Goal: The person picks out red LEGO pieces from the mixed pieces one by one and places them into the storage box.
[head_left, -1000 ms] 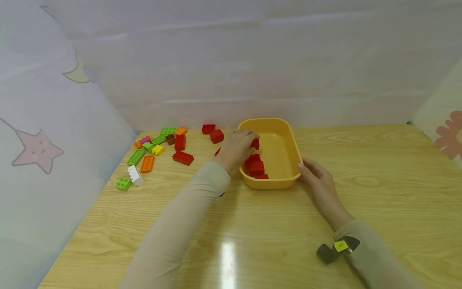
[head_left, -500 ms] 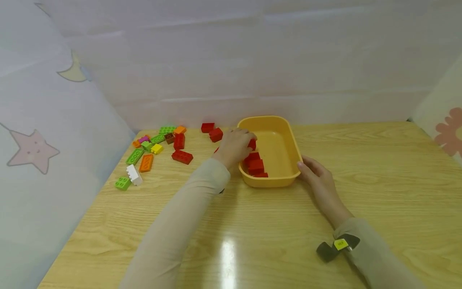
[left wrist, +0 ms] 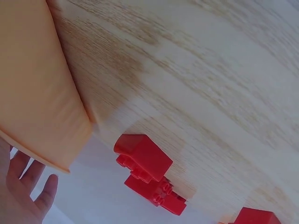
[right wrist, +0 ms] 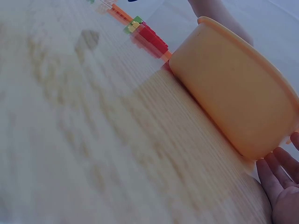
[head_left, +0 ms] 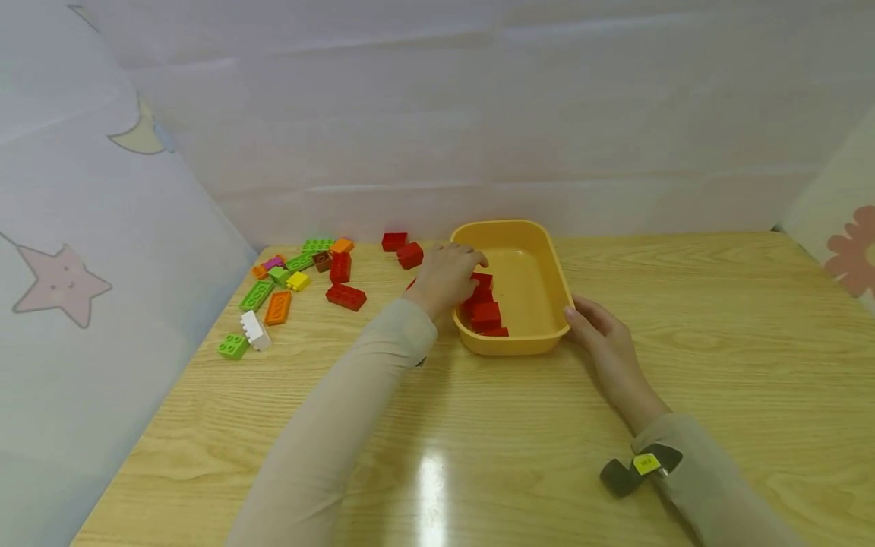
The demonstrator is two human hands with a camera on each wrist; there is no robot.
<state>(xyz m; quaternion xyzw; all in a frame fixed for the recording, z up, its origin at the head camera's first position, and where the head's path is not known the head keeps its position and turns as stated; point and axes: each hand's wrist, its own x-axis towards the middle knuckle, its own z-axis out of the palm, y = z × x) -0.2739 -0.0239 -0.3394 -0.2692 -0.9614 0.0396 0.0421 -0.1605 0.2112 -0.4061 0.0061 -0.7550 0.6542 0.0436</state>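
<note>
The head view peers down and forward to the far edge of the table (head_left: 718, 327); both wrist views, nearer and tilted, share the yellow tub (left wrist: 37, 84).

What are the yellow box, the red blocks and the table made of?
The yellow box looks like smooth, slightly shiny plastic: its wall is thin, with rounded corners.
The red blocks seem to be hard plastic, with neat edges and round studs.
The table shows wood grain and a bright glare, so maybe varnished wood or a wood-patterned covering; I can't tell which.
</note>
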